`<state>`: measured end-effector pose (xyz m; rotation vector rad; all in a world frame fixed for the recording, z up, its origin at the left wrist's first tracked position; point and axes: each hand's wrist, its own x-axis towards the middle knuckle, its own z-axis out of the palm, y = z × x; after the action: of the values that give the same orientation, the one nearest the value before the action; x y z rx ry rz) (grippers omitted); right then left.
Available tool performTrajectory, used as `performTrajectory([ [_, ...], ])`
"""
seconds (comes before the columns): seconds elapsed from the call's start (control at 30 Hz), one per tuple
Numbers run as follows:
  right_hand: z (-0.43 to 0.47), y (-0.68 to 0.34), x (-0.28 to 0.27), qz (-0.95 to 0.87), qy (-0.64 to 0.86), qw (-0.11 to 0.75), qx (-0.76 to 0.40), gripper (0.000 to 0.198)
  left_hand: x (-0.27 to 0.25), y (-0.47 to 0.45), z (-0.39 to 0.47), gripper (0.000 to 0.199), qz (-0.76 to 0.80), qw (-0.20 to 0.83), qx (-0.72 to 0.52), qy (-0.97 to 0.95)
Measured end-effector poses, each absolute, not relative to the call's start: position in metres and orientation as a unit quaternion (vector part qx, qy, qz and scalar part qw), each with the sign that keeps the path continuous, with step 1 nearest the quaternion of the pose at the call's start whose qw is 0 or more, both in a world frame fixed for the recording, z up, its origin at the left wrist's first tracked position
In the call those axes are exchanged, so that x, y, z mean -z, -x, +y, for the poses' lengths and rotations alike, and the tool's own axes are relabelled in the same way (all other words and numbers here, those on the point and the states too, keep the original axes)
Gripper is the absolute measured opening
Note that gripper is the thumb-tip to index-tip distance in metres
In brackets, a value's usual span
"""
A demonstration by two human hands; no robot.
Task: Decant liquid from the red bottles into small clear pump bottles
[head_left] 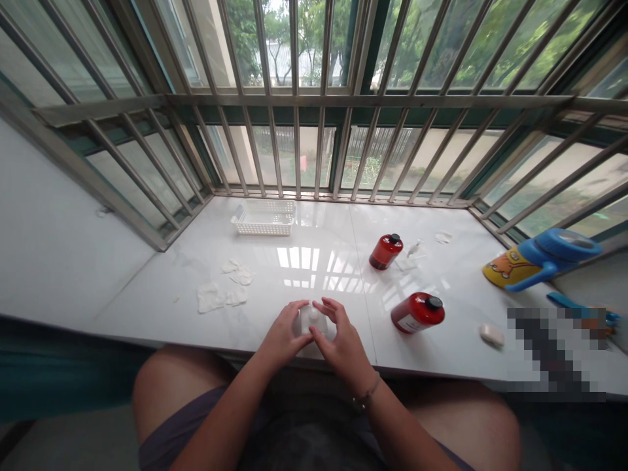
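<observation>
Close to the front edge of the white marble-look sill, a small clear container with a rounded whitish top (313, 316) stands between my hands. My left hand (287, 332) curves round its left side, thumb at the front. On the right side my right hand (339, 337) cups it, with the index finger raised and the thumb tip meeting the left thumb. My fingers hide part of its body, so its exact kind is unclear. To the right are a large red bottle with a black cap (417, 313) and a smaller red bottle with a black cap (386, 252).
A white perforated basket (265, 219) sits at the back left. Crumpled white tissues (210, 297) lie at left. Beside the smaller bottle is a clear pump-like piece (413, 252). At right are a blue-and-yellow flask (540, 258) and a small pale case (491, 335). Metal window bars (324, 101) border the back.
</observation>
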<state>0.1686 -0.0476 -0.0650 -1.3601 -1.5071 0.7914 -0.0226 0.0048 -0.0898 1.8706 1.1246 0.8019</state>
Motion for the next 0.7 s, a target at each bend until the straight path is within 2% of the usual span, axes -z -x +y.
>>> performTrajectory([
  [0.53, -0.064, -0.167, 0.072, -0.609, 0.560, 0.481, -0.290, 0.046, 0.092, 0.024, 0.004, 0.070, 0.456, 0.388, -0.314, -0.737],
  [0.63, -0.072, -0.180, 0.063, -0.636, 0.559, 0.472, -0.245, 0.041, 0.093, 0.020, 0.005, 0.070, 0.466, 0.387, -0.315, -0.731],
  [0.7, -0.076, -0.195, 0.052, -0.665, 0.557, 0.467, -0.175, 0.038, 0.092, 0.015, 0.008, 0.071, 0.471, 0.388, -0.316, -0.727],
])
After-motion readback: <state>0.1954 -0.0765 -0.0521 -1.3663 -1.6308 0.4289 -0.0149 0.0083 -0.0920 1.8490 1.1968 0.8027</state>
